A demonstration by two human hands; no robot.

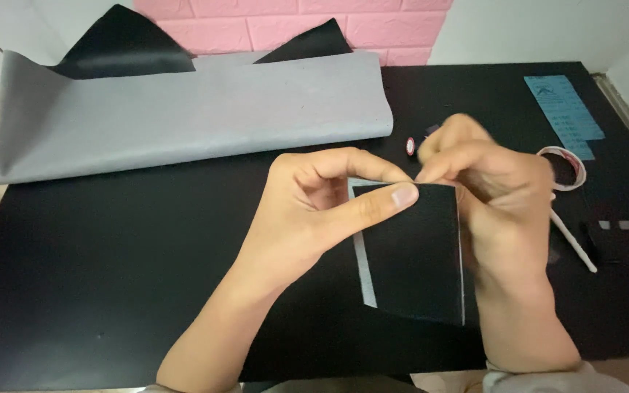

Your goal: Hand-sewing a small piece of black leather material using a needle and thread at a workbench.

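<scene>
We hold a black card (413, 255) above the black table (111, 240), our left hand (307, 211) and right hand (493, 189) pinching its top edge with the fingers. Farther back lies folded grey cloth (183, 116).

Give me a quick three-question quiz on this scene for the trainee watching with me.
1. True or false: both hands grip the black piece along its top edge.
2. What lies folded at the back of the black table? A) a grey sheet B) a red towel C) a white box
3. Which hand is nearer the tape roll?

Key:
1. True: the left hand and the right hand both pinch the top edge.
2. A, the grey sheet.
3. The right hand.
</scene>
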